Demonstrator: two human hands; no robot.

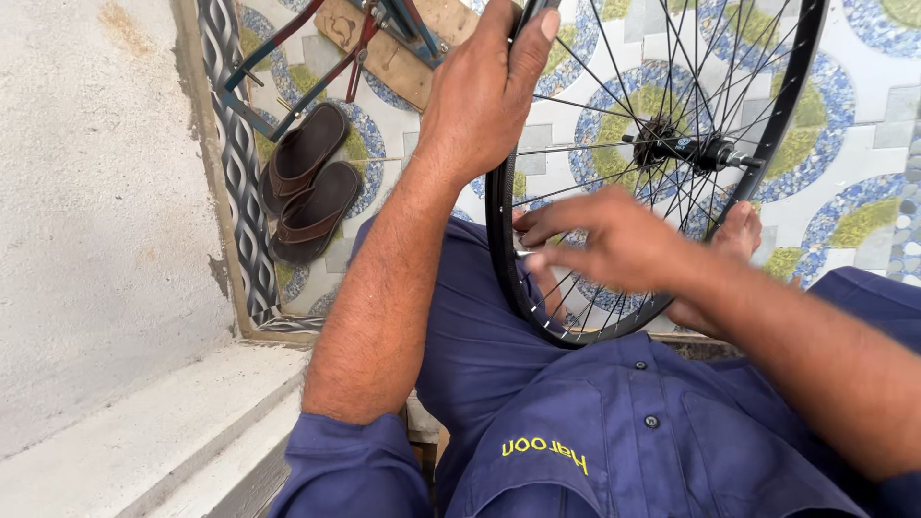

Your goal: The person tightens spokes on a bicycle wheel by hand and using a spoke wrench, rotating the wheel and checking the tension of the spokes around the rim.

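A black bicycle wheel rim (499, 206) with thin metal spokes stands upright over my lap. Its hub and axle (686, 149) sit at the centre. My left hand (480, 91) grips the upper left of the rim, fingers wrapped over it. My right hand (600, 240) is low on the left side of the wheel, fingers pinched around a spoke close to the rim; it looks slightly blurred. My bare foot (739, 235) shows behind the spokes.
A pair of brown sandals (307, 182) lies on the patterned tile floor (863, 144). A blue and red metal frame on a piece of wood (384, 43) sits at the top. A concrete step (144, 432) and wall rise at the left.
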